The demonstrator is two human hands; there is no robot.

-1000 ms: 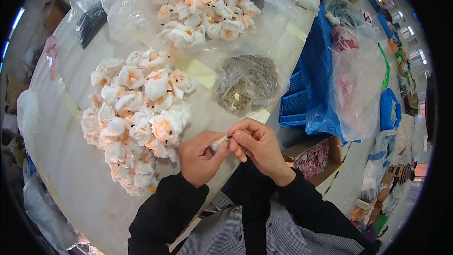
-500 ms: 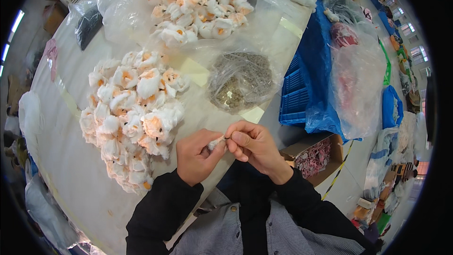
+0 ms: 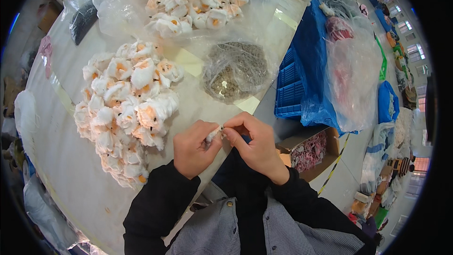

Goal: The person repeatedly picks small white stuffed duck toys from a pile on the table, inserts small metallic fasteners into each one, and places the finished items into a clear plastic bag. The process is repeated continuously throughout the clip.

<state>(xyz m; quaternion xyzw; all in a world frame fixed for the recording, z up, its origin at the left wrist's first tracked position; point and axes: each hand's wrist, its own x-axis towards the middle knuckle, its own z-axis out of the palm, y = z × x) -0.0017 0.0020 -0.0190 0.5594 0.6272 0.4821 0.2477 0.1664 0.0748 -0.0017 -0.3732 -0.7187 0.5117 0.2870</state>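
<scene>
Close to the table's near edge, my left hand [image 3: 193,148] pinches a small white fluffy plush piece [image 3: 213,135] between thumb and fingers. My right hand [image 3: 257,147] meets it there, its thumb and forefinger closed at the tip of the piece around a tiny dark bit [image 3: 222,128], too small to name. To the left of my hands lies a heap of white and peach plush pieces [image 3: 125,108] with orange parts and small dark spots. Beyond my hands rests a clear plastic bag [image 3: 236,72] full of small grey-brown parts.
A second plush heap [image 3: 193,2] lies on clear plastic at the table's far side. Right of the table stand a blue crate [image 3: 289,87] with a plastic bag of pink material [image 3: 351,71], and a cardboard box [image 3: 325,160] of pink scraps. A dark bag [image 3: 83,21] lies far left.
My right hand's fingers have shifted their pinch at the tip of the plush piece, with the forefinger more arched. The whole view has moved slightly; the heaps look unchanged.
</scene>
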